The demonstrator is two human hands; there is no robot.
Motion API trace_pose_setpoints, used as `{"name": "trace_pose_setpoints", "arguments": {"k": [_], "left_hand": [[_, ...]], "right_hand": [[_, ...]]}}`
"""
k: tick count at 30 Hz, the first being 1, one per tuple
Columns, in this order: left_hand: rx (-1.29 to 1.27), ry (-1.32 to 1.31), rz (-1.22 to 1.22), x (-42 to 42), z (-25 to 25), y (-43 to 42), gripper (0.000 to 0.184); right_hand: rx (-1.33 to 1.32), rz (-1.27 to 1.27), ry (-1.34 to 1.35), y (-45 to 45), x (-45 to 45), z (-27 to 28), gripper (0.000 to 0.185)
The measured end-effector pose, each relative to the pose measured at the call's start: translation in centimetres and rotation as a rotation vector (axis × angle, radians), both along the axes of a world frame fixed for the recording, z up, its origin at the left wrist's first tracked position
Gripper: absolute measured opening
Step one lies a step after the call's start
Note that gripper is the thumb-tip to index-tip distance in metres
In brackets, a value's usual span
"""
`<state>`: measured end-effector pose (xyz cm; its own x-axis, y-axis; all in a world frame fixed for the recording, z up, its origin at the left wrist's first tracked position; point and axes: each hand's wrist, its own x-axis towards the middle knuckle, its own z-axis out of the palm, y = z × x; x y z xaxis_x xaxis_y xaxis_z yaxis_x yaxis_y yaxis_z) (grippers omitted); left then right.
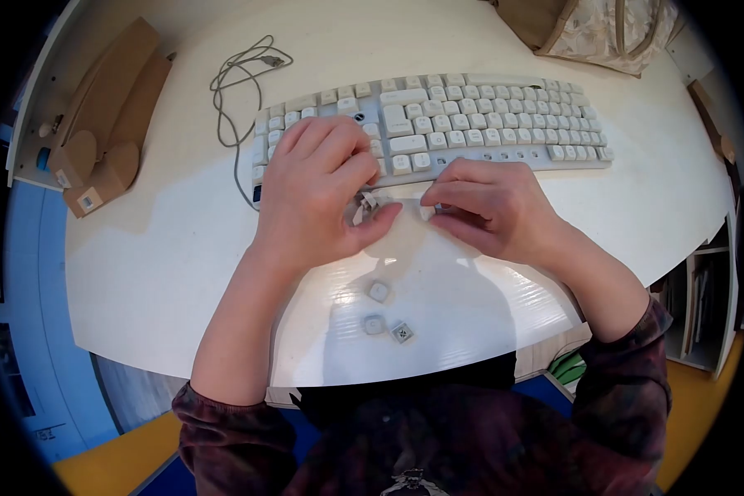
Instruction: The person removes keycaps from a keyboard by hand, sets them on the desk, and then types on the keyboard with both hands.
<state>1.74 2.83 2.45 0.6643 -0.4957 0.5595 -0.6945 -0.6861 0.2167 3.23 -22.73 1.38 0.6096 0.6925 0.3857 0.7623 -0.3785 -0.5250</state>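
Note:
A white keyboard (438,124) lies across the table in front of me, upside down to my view, with several keycaps gone along its near row. My left hand (318,186) rests over its left part, fingers curled and thumb stretched toward the middle. Under those fingers sits a small silvery-white piece (366,202), too small to name. Just off the keyboard's near edge, my right hand (496,207) pinches a small white keycap (427,212) between thumb and fingers. Nearer to me lie loose keycaps: two upright (378,291) and one turned underside up (401,332).
A grey cable (219,107) loops behind the keyboard's left end. Brown cardboard pieces (112,124) stand at the table's left edge. A patterned bag (608,33) sits at the back right. The table's rounded near edge (422,376) runs just before my body.

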Motion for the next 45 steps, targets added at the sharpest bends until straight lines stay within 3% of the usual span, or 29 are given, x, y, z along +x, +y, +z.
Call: {"name": "trace_pose_setpoints", "arguments": {"k": [14, 21, 26, 35, 42, 45], "left_hand": [[-0.028, 0.030, -0.079, 0.1, -1.1, -0.5, 0.030], [-0.022, -0.078, 0.027, -0.5, -1.6, -1.8, 0.031], [-0.029, -0.106, 0.082, -0.8, -1.9, -2.5, 0.028], [-0.192, -0.010, -0.029, -0.6, -2.0, -2.2, 0.018], [-0.199, 0.008, -0.125, -0.3, -2.4, -1.7, 0.033], [-0.209, 0.038, -0.121, -0.6, -2.0, -1.8, 0.034]], "right_hand": [[0.044, 0.060, 0.086, 0.1, 0.0, -0.2, 0.011], [0.074, -0.051, 0.050, 0.2, 0.3, -0.7, 0.010], [0.075, -0.077, 0.066, 0.3, 0.2, -0.8, 0.012], [0.144, -0.058, 0.111, 0.5, 0.0, 0.0, 0.028], [0.220, -0.049, -0.037, 0.5, 0.1, 0.1, 0.029], [0.244, -0.064, 0.016, 0.6, 0.1, 0.0, 0.029]]}}
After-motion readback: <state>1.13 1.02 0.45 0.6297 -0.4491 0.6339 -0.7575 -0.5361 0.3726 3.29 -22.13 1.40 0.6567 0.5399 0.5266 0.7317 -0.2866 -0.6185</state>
